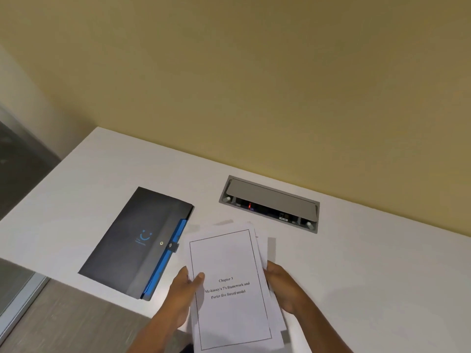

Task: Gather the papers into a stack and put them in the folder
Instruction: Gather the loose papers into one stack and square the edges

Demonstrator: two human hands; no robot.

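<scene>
A loose stack of white papers (pixel 229 258) is lifted slightly off the white desk, its top sheet bearing a printed frame and a "Chapter 3" heading. My left hand (pixel 182 294) grips the stack's left edge, thumb on top of the sheet. My right hand (pixel 283 286) holds the right edge, where lower sheets stick out unevenly. A dark grey folder (pixel 132 240) with a blue inner edge and a snap tab lies flat and closed just left of the papers.
A grey cable hatch (pixel 270 203) with its lid raised is sunk into the white desk (pixel 369 263) behind the papers. A beige wall rises at the back. The desk's left and near-left edges drop to the floor (pixel 63 322).
</scene>
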